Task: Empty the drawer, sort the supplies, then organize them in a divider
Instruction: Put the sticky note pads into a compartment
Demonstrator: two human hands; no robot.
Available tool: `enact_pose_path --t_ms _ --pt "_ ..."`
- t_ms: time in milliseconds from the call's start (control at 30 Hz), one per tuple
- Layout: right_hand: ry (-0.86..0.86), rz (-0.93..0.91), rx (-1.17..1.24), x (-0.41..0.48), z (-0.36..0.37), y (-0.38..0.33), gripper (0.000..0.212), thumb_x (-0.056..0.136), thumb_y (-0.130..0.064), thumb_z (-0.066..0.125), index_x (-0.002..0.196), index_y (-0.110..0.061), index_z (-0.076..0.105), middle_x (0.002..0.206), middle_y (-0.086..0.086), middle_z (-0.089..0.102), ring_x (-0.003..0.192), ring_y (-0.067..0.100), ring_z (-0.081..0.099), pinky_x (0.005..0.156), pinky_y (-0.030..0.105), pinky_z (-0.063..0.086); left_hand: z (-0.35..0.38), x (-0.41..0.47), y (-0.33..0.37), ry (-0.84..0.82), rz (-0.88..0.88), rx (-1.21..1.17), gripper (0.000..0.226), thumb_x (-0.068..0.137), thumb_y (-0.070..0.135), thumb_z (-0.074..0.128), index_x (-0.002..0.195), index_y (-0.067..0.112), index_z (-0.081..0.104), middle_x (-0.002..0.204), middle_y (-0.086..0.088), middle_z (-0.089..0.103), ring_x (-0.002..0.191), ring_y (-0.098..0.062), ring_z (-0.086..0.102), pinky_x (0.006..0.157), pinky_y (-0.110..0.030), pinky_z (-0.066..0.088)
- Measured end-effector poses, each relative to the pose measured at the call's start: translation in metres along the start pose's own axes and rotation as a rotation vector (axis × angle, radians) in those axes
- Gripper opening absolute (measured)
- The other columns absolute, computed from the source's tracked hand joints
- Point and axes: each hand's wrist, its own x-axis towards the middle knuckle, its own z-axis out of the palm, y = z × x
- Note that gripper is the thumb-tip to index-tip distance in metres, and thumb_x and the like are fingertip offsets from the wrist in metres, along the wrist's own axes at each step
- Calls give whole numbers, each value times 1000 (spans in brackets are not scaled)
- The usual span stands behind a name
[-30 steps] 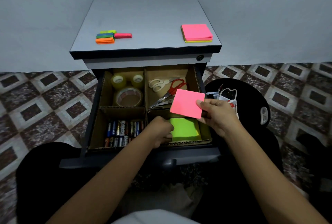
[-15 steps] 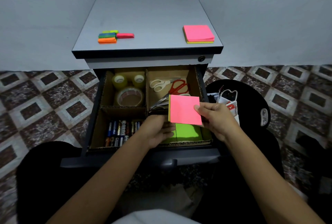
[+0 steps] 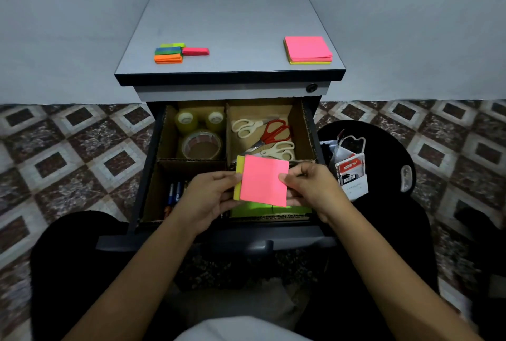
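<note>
Head view: both forearms reach forward over the open drawer [image 3: 219, 239], wrists angled inward. Left hand [image 3: 210, 192] pinches the left edge of the pink sticky-note pad [image 3: 264, 180], thumb on top; right hand [image 3: 309, 187] pinches its right edge. Pad is held tilted just above the green pads [image 3: 254, 209] in the divider's [image 3: 226, 132] front-right compartment.

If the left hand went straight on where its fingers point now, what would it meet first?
It holds the pink sticky pad; beyond that, probably the right hand, though depth is unclear.
</note>
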Motion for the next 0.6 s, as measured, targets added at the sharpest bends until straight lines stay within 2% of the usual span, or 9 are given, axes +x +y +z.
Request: enact_pose_path --t_ms 100,200,400,467,533,567,600 --pt "14 34 5 1 -2 1 14 91 -6 58 78 -8 53 71 8 65 48 8 63 50 29 57 -12 -1 4 71 28 2 10 92 8 53 96 4 62 83 -8 69 75 -16 66 56 -22 57" --pt "10 76 -10 4 -9 3 13 91 -3 56 79 -6 57 70 8 65 48 10 64 48 27 57 -28 -1 10 163 70 -1 10 93 7 51 96 4 60 86 -8 66 77 -17 63 55 -21 57" --pt "-28 139 -220 12 -9 10 20 90 5 54 75 -8 54 65 9 58 46 12 58 46 21 54 -55 -1 17 260 84 -60 14 94 6 51 105 0 56 88 -8 64 79 -18 62 53 -21 57" --pt "-14 138 -307 17 -5 13 20 89 4 56 72 -7 56 66 11 59 52 17 58 53 27 57 -58 -1 16 255 78 -74 14 94 5 50 106 0 56 88 -8 64 79 -18 62 52 -21 57" --pt "9 116 -415 23 1 17 18 86 1 62 70 -6 61 67 14 64 57 22 62 68 39 59 -57 -2 14 246 69 -80 14 94 5 50 106 0 55 88 -8 64 78 -18 62 53 -21 57" --pt "25 90 -488 25 5 19 14 84 -3 66 70 -5 64 68 13 66 60 22 64 73 40 58 -57 -2 13 244 66 -79 13 94 5 50 105 1 56 87 -8 64 78 -18 62 53 -21 57" --pt "43 51 -579 26 8 19 11 83 -8 68 73 -4 66 71 11 67 62 20 64 73 34 57 -56 -2 12 243 65 -79 12 94 5 50 104 1 56 87 -8 64 78 -18 62 53 -21 57"
